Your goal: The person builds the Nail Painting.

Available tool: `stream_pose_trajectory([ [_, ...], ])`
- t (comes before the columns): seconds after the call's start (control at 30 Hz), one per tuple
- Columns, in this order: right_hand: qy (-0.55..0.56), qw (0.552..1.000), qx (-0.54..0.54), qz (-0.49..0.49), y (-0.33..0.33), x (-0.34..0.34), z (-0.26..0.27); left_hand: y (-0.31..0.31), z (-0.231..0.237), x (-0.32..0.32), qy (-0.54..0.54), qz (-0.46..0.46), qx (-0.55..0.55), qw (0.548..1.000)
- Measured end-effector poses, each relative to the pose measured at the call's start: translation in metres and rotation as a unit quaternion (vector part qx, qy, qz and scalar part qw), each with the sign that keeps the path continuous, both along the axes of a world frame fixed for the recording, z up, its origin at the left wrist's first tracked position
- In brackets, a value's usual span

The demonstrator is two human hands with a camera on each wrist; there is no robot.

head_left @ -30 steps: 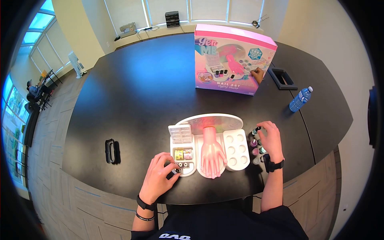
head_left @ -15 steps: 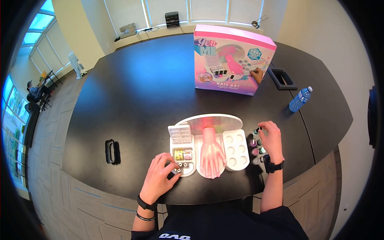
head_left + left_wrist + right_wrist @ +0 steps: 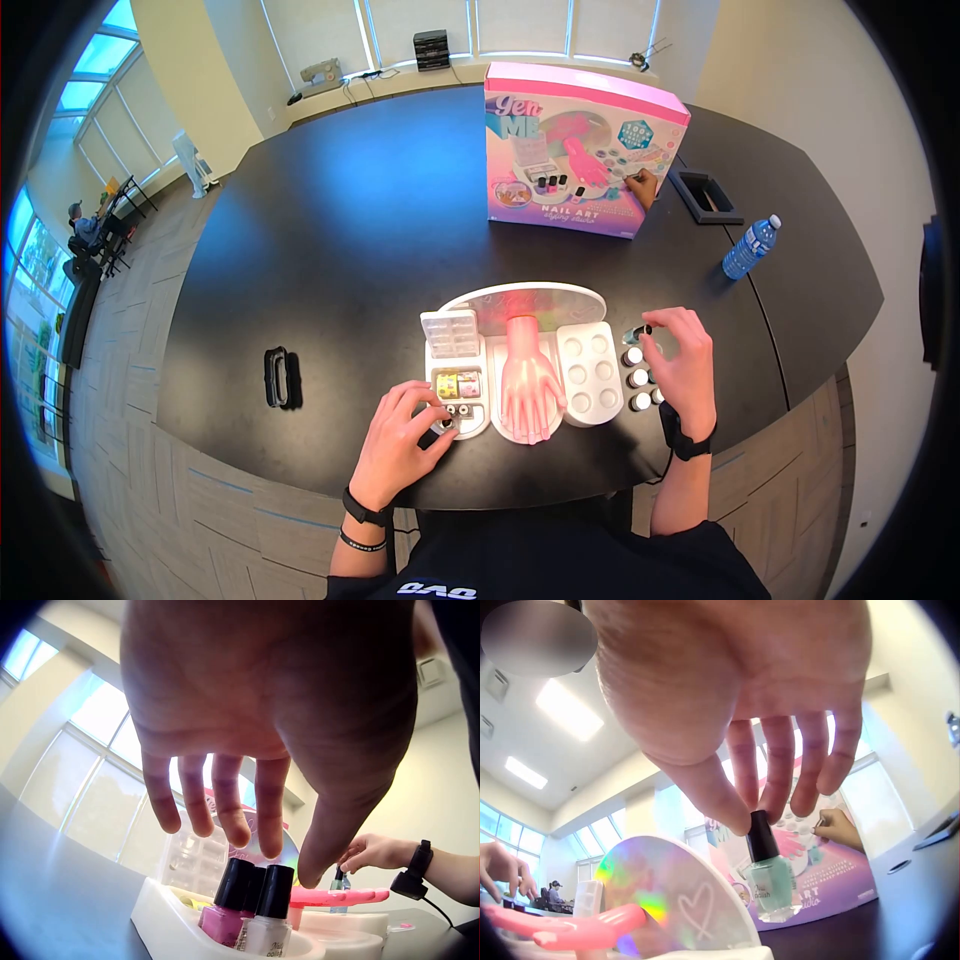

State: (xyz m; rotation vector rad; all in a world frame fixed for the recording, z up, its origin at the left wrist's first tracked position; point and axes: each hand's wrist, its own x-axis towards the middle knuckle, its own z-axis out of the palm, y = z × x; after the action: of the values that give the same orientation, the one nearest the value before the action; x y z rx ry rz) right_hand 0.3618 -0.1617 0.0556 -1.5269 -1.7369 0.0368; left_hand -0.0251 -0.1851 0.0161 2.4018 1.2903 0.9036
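Mint-green polish bottle [image 3: 772,881] is in your right hand [image 3: 690,365]: you pinch its black cap between thumb and fingertips, your other fingers loosely bent. It leans slightly, to the right of the pink model hand [image 3: 528,385], beyond the white six-well palette [image 3: 590,360]. I cannot tell whether its base touches the tabletop [image 3: 330,250]. Under that same hand, also right of the model hand, you have a cluster of small bottles [image 3: 637,378]. Your left hand [image 3: 395,440] is just left of the model hand, fingers apart and curving downward around black-capped bottles, one pink bottle [image 3: 221,926] and one pale bottle [image 3: 264,936] among them, standing in the white tray [image 3: 148,919]; I cannot tell whether you touch their caps. Behind the model hand rises an oval mirror [image 3: 575,308], with the nail art box [image 3: 560,205] farther back. Your water bottle [image 3: 752,248] stands beyond it, to the right.
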Motion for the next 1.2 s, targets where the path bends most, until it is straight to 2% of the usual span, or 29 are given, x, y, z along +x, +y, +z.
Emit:
stream_pose_trajectory([
  [0.23,0.005,0.997,0.008,0.076,-0.011,-0.03,0.015,0.0,0.01,0.007,-0.029,-0.004,0.034,0.999],
  [0.43,0.015,0.981,0.017,0.191,-0.014,-0.061,0.011,0.002,0.015,0.02,-0.048,-0.017,0.056,0.997],
  [0.7,0.036,0.956,0.009,0.292,-0.021,-0.098,0.001,0.004,0.019,0.039,-0.082,-0.053,0.039,0.995],
  [1.2,0.067,0.938,-0.013,0.339,-0.026,-0.119,-0.013,0.005,0.001,0.04,-0.128,-0.086,-0.009,0.988],
])
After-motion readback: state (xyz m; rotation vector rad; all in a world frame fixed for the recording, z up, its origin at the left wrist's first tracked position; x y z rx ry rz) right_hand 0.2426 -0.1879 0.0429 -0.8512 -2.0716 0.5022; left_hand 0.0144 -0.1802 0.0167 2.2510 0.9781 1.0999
